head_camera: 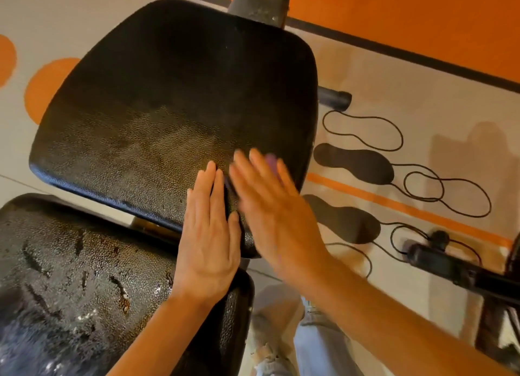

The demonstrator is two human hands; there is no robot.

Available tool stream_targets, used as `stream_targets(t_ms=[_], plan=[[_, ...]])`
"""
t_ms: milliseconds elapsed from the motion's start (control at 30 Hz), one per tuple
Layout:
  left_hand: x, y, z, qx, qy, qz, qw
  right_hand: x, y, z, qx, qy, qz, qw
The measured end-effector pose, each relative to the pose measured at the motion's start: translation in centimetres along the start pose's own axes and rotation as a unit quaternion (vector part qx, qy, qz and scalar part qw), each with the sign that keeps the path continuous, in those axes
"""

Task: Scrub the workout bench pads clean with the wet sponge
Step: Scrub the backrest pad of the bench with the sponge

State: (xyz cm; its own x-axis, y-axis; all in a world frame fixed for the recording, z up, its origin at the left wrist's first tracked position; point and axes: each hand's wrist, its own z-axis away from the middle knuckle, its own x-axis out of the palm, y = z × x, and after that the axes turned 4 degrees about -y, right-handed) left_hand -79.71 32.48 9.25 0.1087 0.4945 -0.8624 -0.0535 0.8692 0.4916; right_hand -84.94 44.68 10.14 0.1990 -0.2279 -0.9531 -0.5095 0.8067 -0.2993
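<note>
large black pebbled-vinyl bench pad (157, 94): fills the upper centre, dull and dry-looking at the far end, glossier toward the near edge. second black textured pad (70, 277) lower left, wet, with streaks and pale foam flecks. grey floor with orange markings (408, 207); black cords (422, 190) and two dark insoles (354, 163) lie on it to the right.

left hand (209, 240): flat, palm down, fingers straight and pressed together, resting on the near right corner of the large pad.

right hand (270, 204): motion-blurred, fingers straight and slightly spread, pressing on the small purple sponge (271, 159).

sponge: on the large pad near its right edge, mostly hidden under the right hand; only a purple sliver shows past the fingertips. shape and wetness cannot be told.

risks (judgement):
- sponge is pushed, not gripped; near the pad's edge a fast stroke could send it off onto the floor.
- wet vinyl may let the bracing left hand slide.
- drips could reach the cords below.
- far end could be missed.
</note>
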Motion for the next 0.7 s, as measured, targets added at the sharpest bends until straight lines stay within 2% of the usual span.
stream_targets(t_ms=[67,200,267,333,400,467,567,633,700], plan=[[-0.2,0.1,0.1,-0.002,0.0,-0.002,1.0,-0.2,1.3,0.3,-0.043,-0.02,0.005,0.999],[0.0,0.2,0.0,0.002,0.005,-0.017,1.0,-2.3,6.1,-9.3,0.105,-0.012,0.004,0.994],[0.1,0.2,0.0,0.003,0.005,-0.013,1.0,-1.7,4.8,-8.4,0.157,0.018,-0.028,0.987],[0.0,0.1,0.1,0.002,0.0,0.004,1.0,-0.2,1.4,-2.6,0.115,0.046,-0.045,0.991],[-0.2,0.0,0.2,0.0,-0.006,0.02,1.0,0.9,-0.9,2.5,0.041,0.038,-0.039,0.998],[-0.3,0.1,0.2,-0.002,-0.01,0.024,1.0,2.0,0.3,2.0,0.001,0.036,-0.031,0.999],[-0.7,0.0,0.2,0.002,-0.009,0.02,1.0,0.5,2.3,-3.4,0.098,0.063,-0.082,0.99],[-1.2,-0.2,0.0,0.005,-0.008,0.032,0.999,0.4,2.6,-4.4,0.148,0.08,-0.166,0.972],[-1.9,-0.4,-0.2,0.014,-0.01,0.062,0.998,1.2,1.3,-2.1,0.166,0.154,-0.236,0.945]])
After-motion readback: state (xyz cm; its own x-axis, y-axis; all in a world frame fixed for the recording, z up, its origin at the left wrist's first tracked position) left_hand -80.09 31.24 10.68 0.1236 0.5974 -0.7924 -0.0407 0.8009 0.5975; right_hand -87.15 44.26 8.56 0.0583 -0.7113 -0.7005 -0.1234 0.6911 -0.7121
